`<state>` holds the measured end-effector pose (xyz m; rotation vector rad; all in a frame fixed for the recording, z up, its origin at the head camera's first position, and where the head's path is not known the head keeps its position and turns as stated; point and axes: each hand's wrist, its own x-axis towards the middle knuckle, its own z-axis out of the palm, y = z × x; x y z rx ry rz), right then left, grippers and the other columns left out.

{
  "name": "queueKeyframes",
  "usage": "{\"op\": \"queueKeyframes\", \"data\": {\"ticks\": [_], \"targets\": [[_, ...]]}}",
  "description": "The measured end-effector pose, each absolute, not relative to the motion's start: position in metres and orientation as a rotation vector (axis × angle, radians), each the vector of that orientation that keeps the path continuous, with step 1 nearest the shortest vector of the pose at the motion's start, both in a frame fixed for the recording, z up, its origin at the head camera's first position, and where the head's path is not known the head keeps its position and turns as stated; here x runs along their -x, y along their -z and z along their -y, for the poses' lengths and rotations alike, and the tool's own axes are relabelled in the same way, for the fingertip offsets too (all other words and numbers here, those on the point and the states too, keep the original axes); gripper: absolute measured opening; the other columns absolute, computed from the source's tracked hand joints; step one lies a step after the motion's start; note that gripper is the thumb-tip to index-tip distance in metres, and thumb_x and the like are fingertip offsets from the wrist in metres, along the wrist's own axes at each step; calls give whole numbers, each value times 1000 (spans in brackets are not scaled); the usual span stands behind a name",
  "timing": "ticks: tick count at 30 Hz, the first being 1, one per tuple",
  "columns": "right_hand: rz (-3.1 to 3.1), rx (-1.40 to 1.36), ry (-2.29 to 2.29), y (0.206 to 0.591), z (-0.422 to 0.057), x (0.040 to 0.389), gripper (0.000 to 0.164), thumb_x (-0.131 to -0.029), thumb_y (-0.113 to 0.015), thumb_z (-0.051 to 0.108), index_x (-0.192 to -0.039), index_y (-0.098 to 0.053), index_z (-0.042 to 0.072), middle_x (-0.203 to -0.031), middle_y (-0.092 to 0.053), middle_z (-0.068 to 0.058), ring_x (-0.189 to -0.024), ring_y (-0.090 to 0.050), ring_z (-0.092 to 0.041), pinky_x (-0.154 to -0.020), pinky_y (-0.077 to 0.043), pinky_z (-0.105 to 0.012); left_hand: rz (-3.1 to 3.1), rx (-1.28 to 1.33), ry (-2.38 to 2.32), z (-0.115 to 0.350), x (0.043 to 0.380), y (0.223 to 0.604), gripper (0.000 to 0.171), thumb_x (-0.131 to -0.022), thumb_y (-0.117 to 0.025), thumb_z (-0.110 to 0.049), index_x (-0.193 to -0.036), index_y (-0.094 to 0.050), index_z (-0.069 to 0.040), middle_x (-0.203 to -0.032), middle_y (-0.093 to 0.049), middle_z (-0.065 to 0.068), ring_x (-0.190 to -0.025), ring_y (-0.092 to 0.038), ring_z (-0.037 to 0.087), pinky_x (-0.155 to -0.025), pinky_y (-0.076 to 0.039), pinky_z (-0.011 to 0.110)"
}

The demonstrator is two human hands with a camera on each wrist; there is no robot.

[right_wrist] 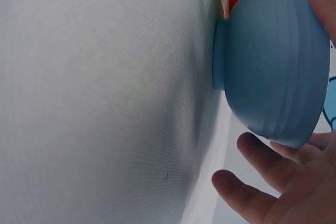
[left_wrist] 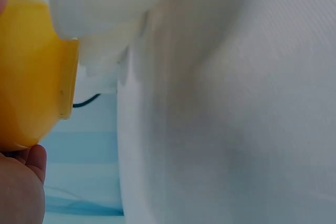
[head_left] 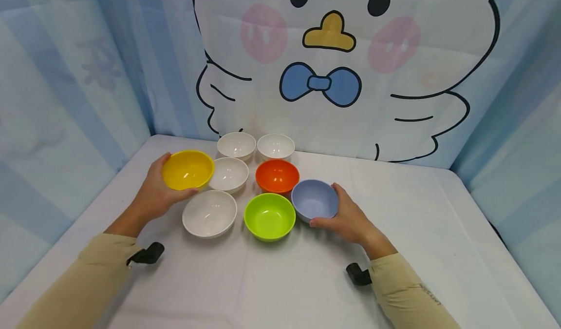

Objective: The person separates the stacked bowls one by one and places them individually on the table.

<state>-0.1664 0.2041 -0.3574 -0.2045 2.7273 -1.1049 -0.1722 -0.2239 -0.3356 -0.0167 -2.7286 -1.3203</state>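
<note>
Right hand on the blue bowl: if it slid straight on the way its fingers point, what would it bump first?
Probably the orange bowl, just beyond the blue bowl that the right hand grips; the green bowl sits close beside, so depth leaves doubt.

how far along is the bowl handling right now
Early on, by the look of it. In hand: the left hand holds the yellow bowl, lifted and tilted; the right hand grips the blue bowl, whose foot is on the table. Left: the four white bowls, orange bowl and green bowl sit separately, none stacked.
</note>
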Motion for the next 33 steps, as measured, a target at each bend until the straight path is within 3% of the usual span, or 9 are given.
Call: {"op": "queueKeyframes", "data": {"ticks": [13, 33], "targets": [[-2720, 205, 1116, 359, -205, 165, 120, -77, -84, 48, -157, -10, -3, -156, -28, -25, -132, -40, -44, -106, -38, -59, 2767, -99, 1325, 239, 171, 355, 112, -83, -81, -24, -156, -3, 6, -155, -14, 35, -131, -29, 51, -108, -31, 65], [-2721, 214, 1091, 354, -203, 163, 120, -78, -83, 48, -157, -9, -3, -156, -28, -27, -132, -40, -45, -106, -38, -60, 2919, -186, 1368, 252, 171, 363, 121, -82, -82, -40, -157, 2, 5, -157, -8, 36, -137, -22, 53, -111, -22, 67]]}}
